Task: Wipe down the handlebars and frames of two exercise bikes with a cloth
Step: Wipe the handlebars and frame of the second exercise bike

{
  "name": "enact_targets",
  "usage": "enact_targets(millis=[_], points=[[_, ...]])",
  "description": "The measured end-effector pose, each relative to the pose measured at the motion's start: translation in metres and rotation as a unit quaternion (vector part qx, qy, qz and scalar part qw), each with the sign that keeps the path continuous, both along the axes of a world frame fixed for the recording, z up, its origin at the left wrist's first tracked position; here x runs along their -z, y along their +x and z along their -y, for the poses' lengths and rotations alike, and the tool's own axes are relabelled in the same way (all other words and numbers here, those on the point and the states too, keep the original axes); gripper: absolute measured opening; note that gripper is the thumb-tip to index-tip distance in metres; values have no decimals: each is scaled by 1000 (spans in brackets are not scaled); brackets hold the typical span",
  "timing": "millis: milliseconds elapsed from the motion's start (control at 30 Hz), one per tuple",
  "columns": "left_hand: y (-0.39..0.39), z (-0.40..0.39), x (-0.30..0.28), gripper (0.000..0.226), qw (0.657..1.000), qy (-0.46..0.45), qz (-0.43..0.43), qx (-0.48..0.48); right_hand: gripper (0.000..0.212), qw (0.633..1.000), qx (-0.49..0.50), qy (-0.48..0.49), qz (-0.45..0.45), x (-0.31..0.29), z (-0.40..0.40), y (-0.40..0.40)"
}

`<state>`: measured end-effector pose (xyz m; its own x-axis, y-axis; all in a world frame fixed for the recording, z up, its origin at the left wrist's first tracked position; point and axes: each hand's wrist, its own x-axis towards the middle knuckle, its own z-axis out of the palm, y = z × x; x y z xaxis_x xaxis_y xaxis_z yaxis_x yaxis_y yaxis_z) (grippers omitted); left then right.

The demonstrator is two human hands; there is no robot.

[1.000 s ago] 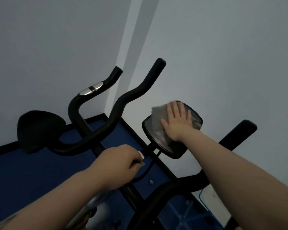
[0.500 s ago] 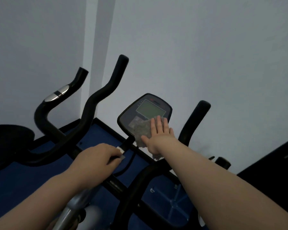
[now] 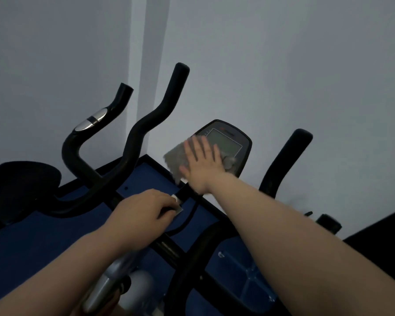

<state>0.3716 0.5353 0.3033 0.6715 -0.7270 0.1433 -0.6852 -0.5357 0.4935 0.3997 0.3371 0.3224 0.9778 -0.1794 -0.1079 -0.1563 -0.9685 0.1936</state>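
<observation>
A black exercise bike stands below me, its handlebar (image 3: 146,128) curving up at centre left and another grip (image 3: 287,160) rising at the right. Its console (image 3: 235,142) with a grey screen sits between them. My right hand (image 3: 201,163) lies flat with straight fingers on a grey cloth (image 3: 176,158), pressing it against the console's left lower part. My left hand (image 3: 144,213) grips the black bracket below the console, fingers curled round it. A second bike's handlebar (image 3: 94,124) with a silver sensor plate stands further left.
A black saddle (image 3: 21,185) is at the far left. A blue floor mat (image 3: 32,242) with a black border lies under the bikes. Grey walls meet in a corner behind. A silver frame tube (image 3: 105,286) runs down at the bottom.
My right hand has slid the cloth up and left across the console from its lower edge. The view shifted a little. The left hand kept its grip.
</observation>
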Motion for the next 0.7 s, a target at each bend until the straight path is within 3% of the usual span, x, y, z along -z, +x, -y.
enact_targets(millis=[100,200,267,400,533,700], points=[[-2,-1,-2,27,1000,4,-6,5,78,995,-10,5,-100,2,1,-36],[-2,-2,-2,27,1000,1,-7,6,80,985,119,2,-127,-13,24,-49],[-2,-2,0,28,1000,-6,-5,5,81,976,201,6,-85,-13,33,-43],[0,0,2,27,1000,-27,-12,-6,76,959,270,24,78,-5,32,5],[1,1,4,27,999,-29,-8,-11,69,955,234,-7,182,-3,23,47],[-1,-2,0,26,999,-32,-28,-14,63,983,116,-22,138,6,-5,34]])
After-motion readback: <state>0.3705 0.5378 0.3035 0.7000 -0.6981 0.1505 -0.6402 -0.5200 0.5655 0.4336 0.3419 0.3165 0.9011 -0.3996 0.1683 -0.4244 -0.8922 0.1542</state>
